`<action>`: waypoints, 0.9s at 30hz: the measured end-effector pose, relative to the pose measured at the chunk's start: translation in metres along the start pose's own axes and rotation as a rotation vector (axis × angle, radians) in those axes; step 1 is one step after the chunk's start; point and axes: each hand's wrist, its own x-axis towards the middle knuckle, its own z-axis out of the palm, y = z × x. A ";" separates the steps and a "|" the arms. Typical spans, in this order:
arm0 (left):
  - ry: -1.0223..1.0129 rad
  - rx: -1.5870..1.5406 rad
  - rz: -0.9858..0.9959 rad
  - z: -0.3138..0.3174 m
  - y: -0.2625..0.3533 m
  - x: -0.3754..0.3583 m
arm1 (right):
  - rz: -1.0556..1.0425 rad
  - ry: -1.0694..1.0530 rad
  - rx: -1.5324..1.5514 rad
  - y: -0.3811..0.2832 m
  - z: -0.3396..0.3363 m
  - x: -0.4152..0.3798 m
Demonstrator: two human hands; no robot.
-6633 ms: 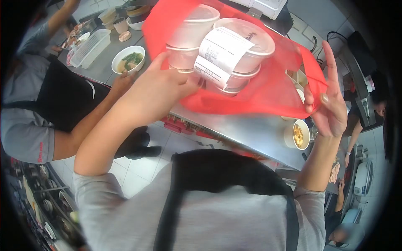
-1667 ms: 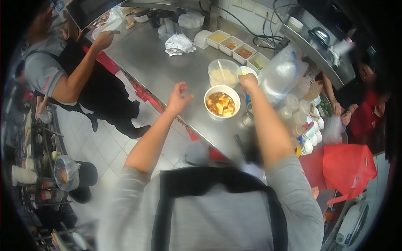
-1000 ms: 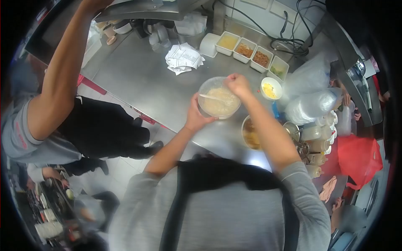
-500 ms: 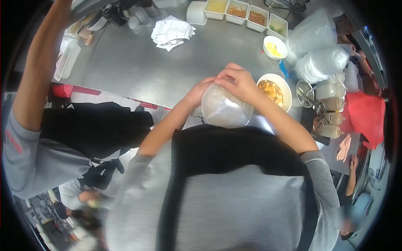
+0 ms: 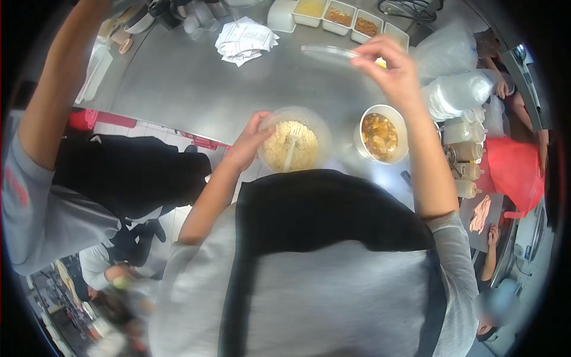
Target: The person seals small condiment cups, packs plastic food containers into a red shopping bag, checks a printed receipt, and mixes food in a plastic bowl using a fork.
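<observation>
A clear round bowl (image 5: pixel 315 157) of pale yellow grains stands at the counter's front edge, with a white fork (image 5: pixel 291 149) in the grains. My left hand (image 5: pixel 247 143) grips the bowl's left rim. Above and to the right of the bowl, my right hand (image 5: pixel 392 68) pinches a clear lid (image 5: pixel 329 52) by its right edge, off the counter. Below my right forearm's inner side sits a white bowl (image 5: pixel 385 156) holding brown sauce with yellow-orange pieces.
On the steel counter (image 5: pixel 178 77) lies a paper stack (image 5: pixel 245 40). White tubs (image 5: pixel 339 18) of food line the back. Plastic bags (image 5: pixel 458 92) and squeeze bottles (image 5: pixel 470 172) stand right. A co-worker's arm (image 5: pixel 50 89) reaches across the left side.
The clear lid has come off the bowl, raised up and rightward in my right hand. The grains and fork now show uncovered. My left hand and the bowl have shifted left.
</observation>
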 end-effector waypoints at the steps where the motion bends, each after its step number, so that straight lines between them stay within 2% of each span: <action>1: 0.032 -0.066 0.040 0.001 -0.005 -0.003 | -0.057 0.008 -0.097 0.004 0.012 -0.009; 3: 0.089 -0.193 0.130 0.007 -0.013 -0.001 | -0.177 0.034 -0.297 0.008 0.039 -0.025; 5: 0.227 -0.037 0.295 0.023 -0.011 -0.001 | 0.132 -0.127 -0.078 -0.007 0.067 -0.052; 7: 0.343 0.116 0.427 0.037 -0.007 0.000 | 0.442 -0.368 -0.067 -0.033 0.087 -0.067; 9: 0.441 0.260 0.530 0.049 -0.001 0.004 | 0.482 -0.390 -0.107 -0.032 0.104 -0.077; 10: 0.457 0.194 0.542 0.058 0.005 0.004 | 0.503 -0.402 -0.127 -0.031 0.107 -0.080; 13: 0.454 0.310 0.643 0.064 0.007 0.011 | 0.465 -0.311 -0.172 -0.024 0.085 -0.076; 16: 0.441 0.348 0.697 0.074 0.011 0.014 | 0.451 -0.442 -0.383 -0.032 0.043 -0.070; 19: 0.386 0.502 0.758 0.087 0.027 0.010 | 0.550 -0.527 -0.432 -0.028 0.027 -0.080; 22: 0.356 0.529 0.779 0.104 0.029 0.012 | 0.610 -0.462 -0.169 -0.027 0.031 -0.097; 27: 0.317 0.403 0.777 0.112 0.025 0.030 | 0.769 -0.292 0.110 -0.018 0.015 -0.117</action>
